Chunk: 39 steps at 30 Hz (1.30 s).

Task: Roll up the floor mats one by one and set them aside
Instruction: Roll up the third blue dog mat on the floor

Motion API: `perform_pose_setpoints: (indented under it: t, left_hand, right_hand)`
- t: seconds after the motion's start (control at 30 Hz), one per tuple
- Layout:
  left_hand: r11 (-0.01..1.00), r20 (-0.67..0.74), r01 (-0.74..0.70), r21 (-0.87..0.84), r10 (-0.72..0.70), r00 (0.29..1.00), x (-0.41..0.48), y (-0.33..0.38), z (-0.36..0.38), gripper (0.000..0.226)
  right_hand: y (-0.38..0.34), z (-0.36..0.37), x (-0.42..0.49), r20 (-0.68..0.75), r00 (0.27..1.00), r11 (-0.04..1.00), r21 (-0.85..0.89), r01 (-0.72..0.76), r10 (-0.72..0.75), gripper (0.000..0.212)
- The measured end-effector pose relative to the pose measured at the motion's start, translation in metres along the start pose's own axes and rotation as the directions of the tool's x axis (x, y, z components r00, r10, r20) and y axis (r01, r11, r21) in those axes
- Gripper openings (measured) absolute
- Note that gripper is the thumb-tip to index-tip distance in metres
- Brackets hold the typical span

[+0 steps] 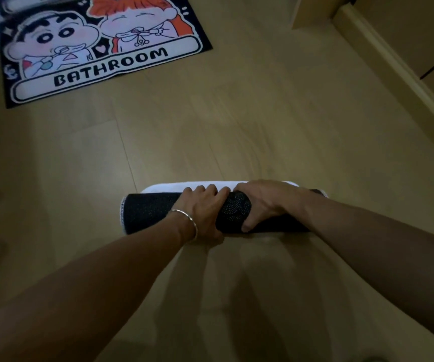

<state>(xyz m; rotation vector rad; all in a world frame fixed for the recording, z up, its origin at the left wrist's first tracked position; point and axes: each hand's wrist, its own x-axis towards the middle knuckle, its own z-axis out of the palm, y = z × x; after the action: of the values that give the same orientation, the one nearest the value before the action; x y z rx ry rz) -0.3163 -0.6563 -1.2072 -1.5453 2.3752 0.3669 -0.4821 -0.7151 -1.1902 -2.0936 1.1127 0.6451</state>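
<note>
low in the middle of the frame a rolled mat (147, 212) lies across the wood floor (263, 126), dark dotted backing outward, a white strip of its face showing along the far side. the left hand (205, 212), with a bracelet (188, 220) at the wrist, and the right hand (265, 202) both clasp the roll near its middle, fingers curled over the top. it looks soft, light and springy, likely to uncoil, so holding across the loose edge seems wise. a flat bathroom mat (100, 50) waits at upper left.
</note>
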Motion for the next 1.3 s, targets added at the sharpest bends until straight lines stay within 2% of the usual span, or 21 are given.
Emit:
perform_pose_setpoints:
  t: [0.07,0.13,0.2,0.27,0.37,0.47,0.57,0.67,0.83,0.9,1.0,1.07,1.13,1.2,1.23,1.3]
  left_hand:
    - [0.992,0.071,0.042,-0.119,-0.034,0.997,0.006,-0.003,-0.006,0.077]
    - [0.957,0.221,0.09,-0.276,-0.027,0.975,0.012,-0.007,-0.013,0.071]
    - [0.915,0.32,0.121,-0.385,0.01,0.947,0.013,-0.008,-0.011,0.075]
    - [0.888,0.322,0.125,-0.442,0.027,0.946,0.008,-0.007,-0.006,0.085]
    - [0.903,0.298,0.109,-0.416,0.023,0.954,0.002,-0.005,-0.001,0.102]
    - [0.915,0.343,0.128,-0.384,0.012,0.939,0.002,-0.005,0.001,0.109]
    - [0.897,0.385,0.165,-0.411,0.006,0.923,0.002,-0.001,0.002,0.111]
    - [0.92,0.375,0.207,-0.334,-0.071,0.924,0.0,0.004,-0.004,0.112]
    - [0.947,0.389,0.201,-0.249,-0.093,0.917,-0.003,0.013,-0.005,0.098]
    - [0.949,0.393,0.192,-0.249,-0.082,0.916,-0.003,0.013,-0.005,0.098]
    - [0.963,0.418,0.138,-0.233,-0.029,0.908,-0.001,0.013,-0.013,0.095]
    - [0.966,0.406,0.13,-0.225,-0.028,0.913,0.003,0.015,-0.018,0.09]
    - [0.979,0.316,0.127,-0.158,-0.072,0.946,0.008,0.019,-0.026,0.086]
    - [0.981,0.151,0.166,-0.102,-0.15,0.977,0.017,0.022,-0.037,0.082]
    - [0.967,0.081,0.222,-0.126,-0.213,0.974,0.023,0.022,-0.043,0.08]
    - [0.891,0.007,0.357,-0.28,-0.37,0.929,0.035,0.016,-0.054,0.079]
  right_hand:
    - [0.003,0.005,-0.004,-0.047,0.999,0.997,-0.08,0.013,-0.016,0.091]
    - [0.005,0.001,-0.007,0.007,1.0,0.995,-0.1,-0.005,0.005,0.094]
    - [0.005,-0.002,-0.005,0.114,0.992,0.998,-0.06,-0.037,0.044,0.09]
    - [0.004,-0.001,-0.002,0.173,0.984,0.999,-0.02,-0.044,0.047,0.09]
    - [0.005,-0.002,-0.003,0.172,0.984,0.996,0.067,-0.054,0.042,0.081]
    - [0.004,-0.004,-0.006,0.18,0.983,0.994,0.094,-0.059,0.041,0.077]
    - [0.0,-0.002,-0.009,0.21,0.975,0.994,0.066,-0.087,0.071,0.089]
    - [-0.003,-0.001,-0.011,0.19,0.979,0.997,0.014,-0.077,0.073,0.097]
    - [-0.007,0.01,-0.018,0.137,0.99,0.993,-0.115,-0.002,0.018,0.125]
    - [-0.008,0.012,-0.019,0.092,0.996,0.988,-0.156,0.005,0.009,0.118]
    - [-0.009,0.011,-0.022,0.053,0.998,0.97,-0.238,0.052,-0.041,0.087]
    - [-0.008,0.006,-0.024,0.023,0.997,0.956,-0.283,0.073,-0.069,0.079]
    - [-0.005,-0.002,-0.024,-0.063,0.993,0.933,-0.352,0.067,-0.095,0.073]
    - [0.0,-0.014,-0.023,-0.212,0.97,0.912,-0.41,0.021,-0.118,0.068]
    - [0.002,-0.022,-0.024,-0.3,0.947,0.904,-0.426,-0.025,-0.115,0.069]
    - [0.002,-0.036,-0.027,-0.472,0.879,0.909,-0.39,-0.148,-0.059,0.079]
